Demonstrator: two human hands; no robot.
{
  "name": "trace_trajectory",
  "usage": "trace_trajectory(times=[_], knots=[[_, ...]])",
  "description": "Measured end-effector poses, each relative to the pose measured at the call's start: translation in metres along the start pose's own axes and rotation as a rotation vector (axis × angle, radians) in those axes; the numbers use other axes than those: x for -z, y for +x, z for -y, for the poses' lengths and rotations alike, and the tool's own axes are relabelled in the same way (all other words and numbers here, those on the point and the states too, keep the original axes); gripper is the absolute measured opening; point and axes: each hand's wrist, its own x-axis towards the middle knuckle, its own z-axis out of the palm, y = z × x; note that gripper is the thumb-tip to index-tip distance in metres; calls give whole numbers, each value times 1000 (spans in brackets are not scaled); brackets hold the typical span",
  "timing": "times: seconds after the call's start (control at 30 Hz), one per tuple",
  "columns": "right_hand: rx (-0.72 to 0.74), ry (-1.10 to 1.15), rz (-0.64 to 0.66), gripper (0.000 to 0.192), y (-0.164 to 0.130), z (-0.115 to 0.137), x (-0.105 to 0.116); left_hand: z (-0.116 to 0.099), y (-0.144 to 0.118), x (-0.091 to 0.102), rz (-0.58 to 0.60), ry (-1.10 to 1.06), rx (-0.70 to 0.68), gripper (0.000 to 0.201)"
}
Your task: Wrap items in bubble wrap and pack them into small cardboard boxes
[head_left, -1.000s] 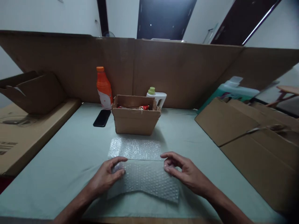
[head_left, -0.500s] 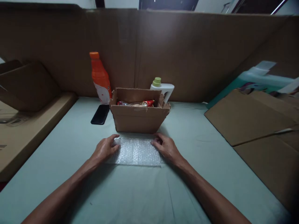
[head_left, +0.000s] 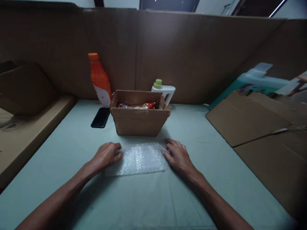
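Bubble wrap [head_left: 142, 159] clear, silvery-white, dotted all over. Small box [head_left: 139, 123] plain brown — wrapper [head_left: 150, 105] in it bright red. Tall bottle [head_left: 99, 78] orange, label [head_left: 103, 96] white. Handled bottle [head_left: 165, 89] white, cap [head_left: 157, 83] yellow-green. Phone [head_left: 100, 117] black. Tablecloth [head_left: 134, 204] pale green — plain. Jug [head_left: 251, 81] translucent teal.

Bubble wrap [head_left: 142, 158] reads shorter than a second ago: one visible panel now between left hand [head_left: 106, 155] and right hand [head_left: 177, 156], right grip wider out.

clear bubble wrap [head_left: 142, 158], roughly rectangular
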Motion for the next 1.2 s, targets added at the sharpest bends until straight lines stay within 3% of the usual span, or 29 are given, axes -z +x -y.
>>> trace_trajectory(times=[0.07, 0.2, 0.33, 0.47, 0.6, 0.67, 0.73, 0.83, 0.93, 1.0, 1.1, 1.2], knots=[[67, 25, -21, 6, 6, 7, 5, -12, -30, -13, 49, -75, -22, 20], [184, 111, -43, 16, 30, 37, 6, -31, -88, -41, 217, -408, -18, 39], [165, 195, -155, 26, 37, 47, 8, -31, -112, -40, 133, -464, 58, 44], [6, 301, -229, 23, 16, 17, 18, -6, -94, -22, -11, -467, 76, 49], [-111, 409, -189, 39, 13, 2, 12, 21, -30, -13, -407, -599, 81, 66], [-127, 445, -185, 51, 25, 6, 4, 24, 7, -11, -537, -684, 57, 78], [-131, 483, -180, 58, 43, 12, -3, 17, 35, -9, -564, -740, -9, 79], [-128, 530, -178, 57, 73, 12, -9, -2, 55, -9, -558, -770, -80, 77], [-136, 572, -176, 59, 96, 1, -9, -15, 55, -12, -558, -792, -82, 77], [-161, 577, -170, 61, 96, -6, -5, -16, 47, -18, -517, -797, -37, 80], [-194, 548, -145, 49, 62, -5, 5, -11, 13, -38, -462, -690, -16, 80], [-143, 395, -61, 31, 9, 11, 9, -13, -37, -64, -356, -508, -149, 55]])
